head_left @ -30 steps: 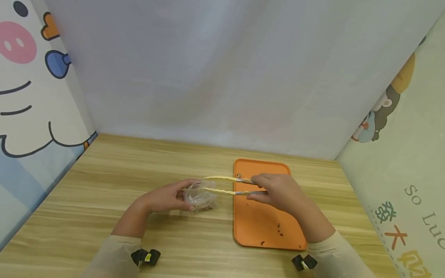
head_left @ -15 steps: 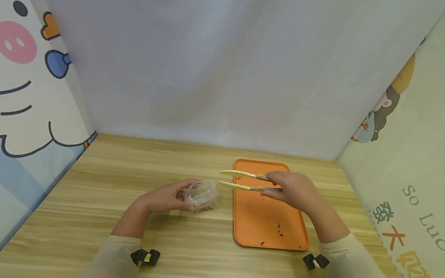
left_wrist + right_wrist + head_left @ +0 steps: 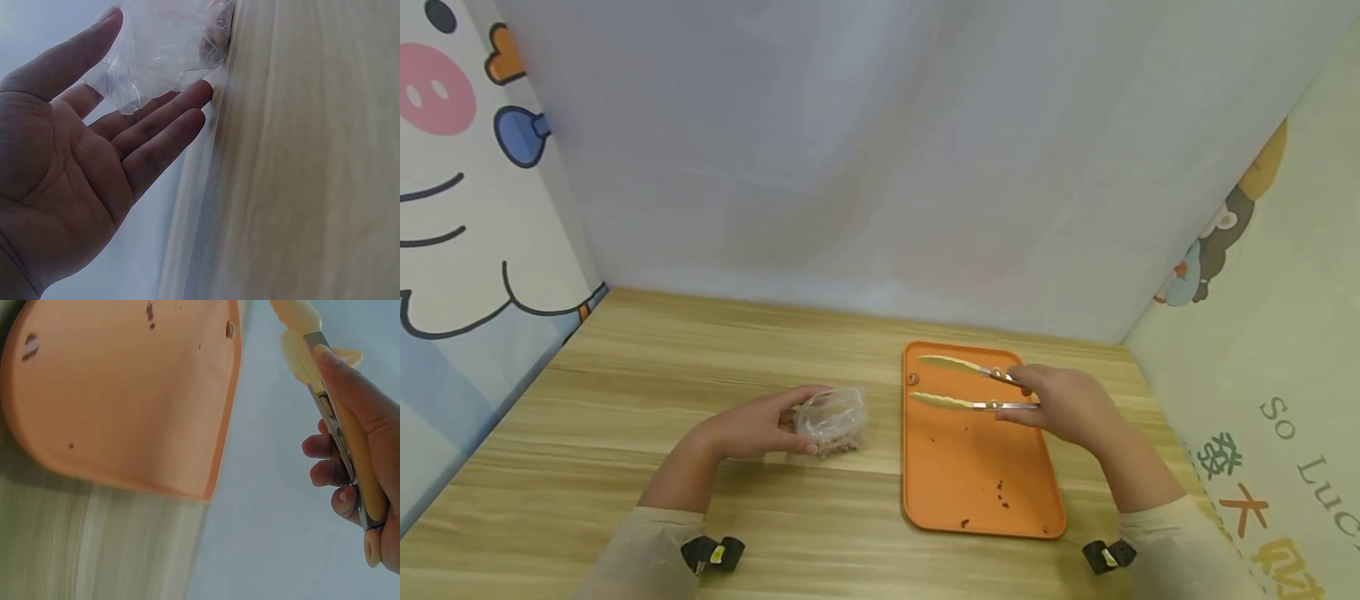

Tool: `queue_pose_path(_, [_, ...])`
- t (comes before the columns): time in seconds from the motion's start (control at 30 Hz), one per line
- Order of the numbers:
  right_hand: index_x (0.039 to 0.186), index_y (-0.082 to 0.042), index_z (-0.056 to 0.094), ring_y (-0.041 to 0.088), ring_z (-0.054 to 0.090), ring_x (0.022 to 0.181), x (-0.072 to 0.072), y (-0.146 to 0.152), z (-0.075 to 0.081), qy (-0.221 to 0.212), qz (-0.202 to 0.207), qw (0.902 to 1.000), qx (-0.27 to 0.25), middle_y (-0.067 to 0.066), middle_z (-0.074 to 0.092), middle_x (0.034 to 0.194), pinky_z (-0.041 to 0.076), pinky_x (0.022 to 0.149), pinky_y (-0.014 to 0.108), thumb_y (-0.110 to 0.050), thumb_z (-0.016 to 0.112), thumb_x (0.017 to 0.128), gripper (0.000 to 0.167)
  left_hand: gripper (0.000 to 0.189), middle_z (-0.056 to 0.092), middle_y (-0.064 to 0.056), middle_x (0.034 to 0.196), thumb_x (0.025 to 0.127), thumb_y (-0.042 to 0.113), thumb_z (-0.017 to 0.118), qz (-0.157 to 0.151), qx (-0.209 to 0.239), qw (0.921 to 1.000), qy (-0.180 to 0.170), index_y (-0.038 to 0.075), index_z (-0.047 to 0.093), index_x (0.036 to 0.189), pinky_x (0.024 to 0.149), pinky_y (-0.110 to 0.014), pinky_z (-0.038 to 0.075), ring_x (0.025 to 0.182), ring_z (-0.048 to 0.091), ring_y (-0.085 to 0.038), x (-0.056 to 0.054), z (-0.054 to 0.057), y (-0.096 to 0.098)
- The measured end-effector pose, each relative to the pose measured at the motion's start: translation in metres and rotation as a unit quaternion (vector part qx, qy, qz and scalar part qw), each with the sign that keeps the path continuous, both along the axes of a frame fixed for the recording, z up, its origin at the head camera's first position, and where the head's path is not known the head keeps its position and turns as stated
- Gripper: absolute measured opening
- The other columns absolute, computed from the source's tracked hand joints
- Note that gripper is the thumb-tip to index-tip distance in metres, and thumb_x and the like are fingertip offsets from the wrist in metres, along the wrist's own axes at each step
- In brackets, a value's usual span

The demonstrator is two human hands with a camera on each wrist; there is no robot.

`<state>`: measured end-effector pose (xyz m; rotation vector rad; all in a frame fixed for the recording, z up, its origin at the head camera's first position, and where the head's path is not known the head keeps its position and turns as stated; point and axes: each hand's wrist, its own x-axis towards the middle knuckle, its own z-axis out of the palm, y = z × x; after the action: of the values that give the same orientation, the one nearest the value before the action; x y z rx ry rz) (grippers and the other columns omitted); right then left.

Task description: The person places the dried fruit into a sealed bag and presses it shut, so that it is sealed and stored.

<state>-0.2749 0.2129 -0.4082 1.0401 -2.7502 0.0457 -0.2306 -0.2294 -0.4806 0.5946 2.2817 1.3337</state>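
My left hand [image 3: 767,423] holds a clear plastic bag [image 3: 833,417] from its left side, thumb and fingers on either side of it. Brown bits show low in the bag [image 3: 165,47] in the left wrist view, where the hand [image 3: 81,150] has its fingers fairly straight. With my right hand [image 3: 1067,408] I grip a pair of tongs [image 3: 981,406], their cream tips spread apart over the far part of the orange tray [image 3: 955,475]. Nothing is between the tips. A small curled brown-and-white piece [image 3: 913,379] lies by the tray's far left edge.
Several dark crumbs [image 3: 1002,495] are scattered on the near half of the tray, with another bit [image 3: 966,523] by its near edge. A wood-grain table [image 3: 760,533] bears everything. A pale curtain [image 3: 850,167] rises behind it, and printed panels stand at both sides.
The right hand has drawn the tongs rightward, from above the bag to above the tray, their tips staying apart. The left hand and bag have stayed in place.
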Motion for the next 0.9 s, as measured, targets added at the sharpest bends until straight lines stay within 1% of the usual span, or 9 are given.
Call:
queue_pose_path(0.1, [0.117, -0.013, 0.063, 0.014, 0.062, 0.068, -0.005, 0.003, -0.001, -0.032, -0.029, 0.9990, 0.016, 0.002, 0.069, 0.095, 0.050, 0.058, 0.033, -0.063, 0.071, 0.078, 0.064, 0.077, 0.051, -0.008, 0.131, 0.087, 0.033, 0.075, 0.002, -0.003, 1.0000, -0.001, 0.034, 0.033, 0.151, 0.084, -0.038, 0.049, 0.103, 0.058, -0.023, 0.000, 0.000, 0.000])
queue_pose_path(0.23, [0.119, -0.013, 0.060, 0.013, 0.060, 0.067, -0.011, 0.005, -0.002, -0.060, -0.050, 0.9966, 0.028, 0.003, 0.067, 0.097, 0.049, 0.058, 0.035, -0.073, 0.066, 0.076, 0.074, 0.077, 0.052, -0.007, 0.129, 0.087, 0.035, 0.076, 0.005, -0.006, 1.0000, -0.005, 0.035, 0.033, 0.151, 0.083, -0.038, 0.049, 0.102, 0.058, -0.023, 0.000, 0.001, 0.000])
queue_pose_path(0.37, [0.125, -0.012, 0.058, 0.017, 0.063, 0.073, -0.016, 0.006, -0.002, -0.080, -0.061, 0.9940, 0.042, 0.005, 0.068, 0.102, 0.051, 0.063, 0.039, -0.077, 0.061, 0.075, 0.082, 0.078, 0.052, -0.007, 0.129, 0.086, 0.035, 0.076, 0.007, -0.008, 0.9999, -0.003, 0.034, 0.033, 0.152, 0.082, -0.038, 0.049, 0.102, 0.058, -0.023, 0.000, 0.002, 0.000])
queue_pose_path(0.5, [0.134, -0.010, 0.054, 0.022, 0.066, 0.082, -0.022, 0.006, -0.002, -0.099, -0.071, 0.9911, 0.054, 0.007, 0.068, 0.107, 0.053, 0.069, 0.044, -0.081, 0.057, 0.075, 0.092, 0.077, 0.052, -0.007, 0.129, 0.087, 0.034, 0.075, 0.006, -0.008, 0.9999, -0.004, 0.034, 0.033, 0.151, 0.085, -0.038, 0.049, 0.105, 0.058, -0.022, 0.001, 0.003, 0.000])
queue_pose_path(0.6, [0.137, -0.010, 0.052, 0.023, 0.066, 0.084, -0.027, 0.007, -0.003, -0.110, -0.078, 0.9890, 0.062, 0.007, 0.067, 0.110, 0.053, 0.071, 0.045, -0.081, 0.057, 0.075, 0.095, 0.077, 0.052, -0.007, 0.130, 0.087, 0.035, 0.075, 0.005, -0.011, 0.9999, -0.003, 0.034, 0.034, 0.151, 0.087, -0.038, 0.048, 0.108, 0.058, -0.022, 0.002, 0.003, 0.001])
queue_pose_path(0.77, [0.141, -0.009, 0.050, 0.026, 0.066, 0.091, -0.035, 0.006, -0.004, -0.121, -0.078, 0.9870, 0.071, 0.008, 0.067, 0.113, 0.053, 0.075, 0.047, -0.075, 0.062, 0.077, 0.093, 0.077, 0.053, -0.007, 0.128, 0.086, 0.038, 0.076, 0.005, -0.015, 0.9999, 0.000, 0.035, 0.034, 0.151, 0.087, -0.038, 0.048, 0.106, 0.058, -0.022, 0.001, 0.001, 0.000])
queue_pose_path(0.83, [0.142, -0.010, 0.050, 0.026, 0.066, 0.094, -0.037, 0.004, -0.004, -0.123, -0.076, 0.9867, 0.073, 0.008, 0.067, 0.115, 0.053, 0.077, 0.047, -0.076, 0.061, 0.077, 0.093, 0.077, 0.052, -0.007, 0.129, 0.086, 0.038, 0.076, 0.005, -0.015, 0.9999, 0.000, 0.036, 0.034, 0.150, 0.087, -0.039, 0.048, 0.107, 0.057, -0.022, 0.001, 0.000, 0.000])
queue_pose_path(0.9, [0.139, -0.010, 0.052, 0.027, 0.066, 0.096, -0.038, 0.002, -0.005, -0.122, -0.071, 0.9874, 0.071, 0.008, 0.068, 0.114, 0.053, 0.078, 0.047, -0.077, 0.059, 0.077, 0.091, 0.077, 0.051, -0.007, 0.131, 0.086, 0.037, 0.076, 0.006, -0.015, 0.9999, 0.001, 0.036, 0.034, 0.150, 0.089, -0.039, 0.048, 0.110, 0.057, -0.023, 0.001, 0.000, -0.001])
